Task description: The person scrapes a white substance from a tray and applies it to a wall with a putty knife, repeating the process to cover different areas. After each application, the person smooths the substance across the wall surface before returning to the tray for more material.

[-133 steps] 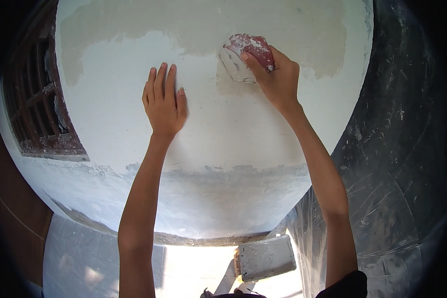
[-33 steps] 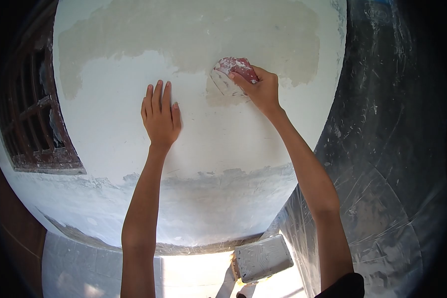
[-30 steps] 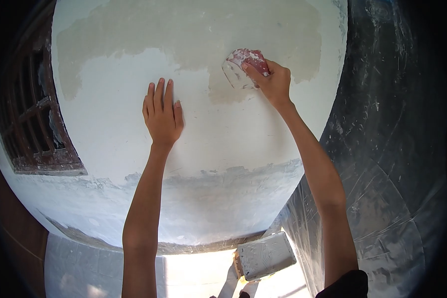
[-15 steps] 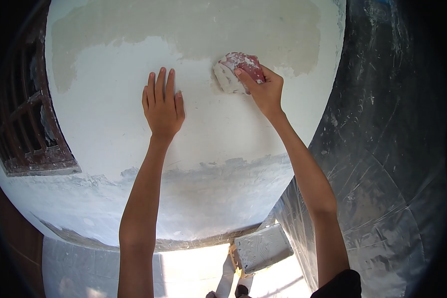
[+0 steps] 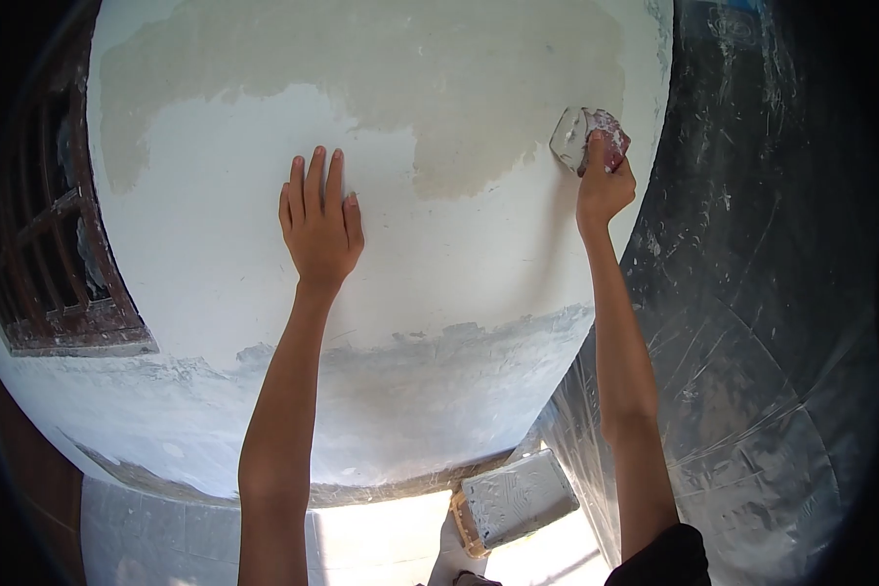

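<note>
My left hand (image 5: 320, 227) lies flat with its fingers stretched upward on the white wall (image 5: 439, 254). In my right hand (image 5: 606, 190) is a red putty scraper (image 5: 610, 137), smeared with white, with my thumb across it. The scraper's pale, coated blade is at the wall's upper right, close to the wall's right edge. Grey-beige damp-looking filler (image 5: 479, 78) covers the upper wall. Its lower border is ragged, and a patch of it dips down between my two hands.
Below, a tray (image 5: 520, 498) of grey-white paste stands on a small support on the sunlit floor. A brown window grille (image 5: 63, 225) is at the left. Dark plastic sheeting (image 5: 742, 371) hangs along the right side. The lower wall has a rough grey band.
My right hand has moved right with the scraper, from the wall's middle toward its right edge. More grey-beige filler now shows where it passed. My left hand stays in place.
</note>
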Demonstrator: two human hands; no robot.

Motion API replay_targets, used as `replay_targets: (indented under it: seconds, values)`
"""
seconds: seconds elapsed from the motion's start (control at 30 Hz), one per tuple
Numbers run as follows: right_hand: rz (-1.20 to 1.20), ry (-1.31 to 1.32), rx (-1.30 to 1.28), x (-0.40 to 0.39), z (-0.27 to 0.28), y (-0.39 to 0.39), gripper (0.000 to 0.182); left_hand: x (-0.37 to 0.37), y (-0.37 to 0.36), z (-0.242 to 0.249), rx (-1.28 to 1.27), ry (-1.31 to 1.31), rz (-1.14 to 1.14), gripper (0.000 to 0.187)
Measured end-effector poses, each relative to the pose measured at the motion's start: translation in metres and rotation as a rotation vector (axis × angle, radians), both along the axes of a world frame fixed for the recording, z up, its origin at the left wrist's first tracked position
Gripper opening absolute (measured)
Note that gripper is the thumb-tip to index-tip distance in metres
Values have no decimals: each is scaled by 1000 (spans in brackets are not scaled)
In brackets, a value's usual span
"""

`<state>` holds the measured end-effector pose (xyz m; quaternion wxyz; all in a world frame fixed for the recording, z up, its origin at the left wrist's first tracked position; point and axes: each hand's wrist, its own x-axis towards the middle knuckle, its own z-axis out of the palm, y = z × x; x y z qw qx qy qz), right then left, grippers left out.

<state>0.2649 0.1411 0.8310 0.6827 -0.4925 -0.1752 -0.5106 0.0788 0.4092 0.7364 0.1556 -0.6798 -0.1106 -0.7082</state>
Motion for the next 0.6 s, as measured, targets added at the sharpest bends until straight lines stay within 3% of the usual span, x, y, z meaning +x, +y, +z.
replay_targets:
  seconds: [0.03, 0.1, 0.13, 0.2, 0.27, 0.3, 0.37, 0.47, 0.6]
  values:
    - [0, -4, 0, 0, -2, -2, 40, 0, 0, 0, 4, -1, 1, 52]
    - [327, -9, 67, -4, -5, 2, 34, 1, 0, -1, 6, -8, 10, 52]
    - [333, -12, 69, -14, -4, 8, 34, 1, 0, -1, 4, -5, 18, 52]
    - [521, -102, -175, -35, -3, 26, 34, 1, 1, 1, 9, -7, 16, 52]
    - [507, -169, -419, -47, -4, 45, 38, 1, 0, -1, 7, -2, 7, 52]
    - [510, -166, -418, -46, -4, 52, 38, 0, 0, -1, 1, -8, 24, 50]
    - [228, -256, -692, -40, -4, 64, 43, 1, 0, -2, -5, -15, 46, 49]
    - [84, -221, -672, -31, 3, 53, 48, 1, 0, 0, -7, -13, 52, 50]
    - [108, -101, -559, -25, 13, 30, 43, 0, 1, 0, -8, -14, 30, 50]
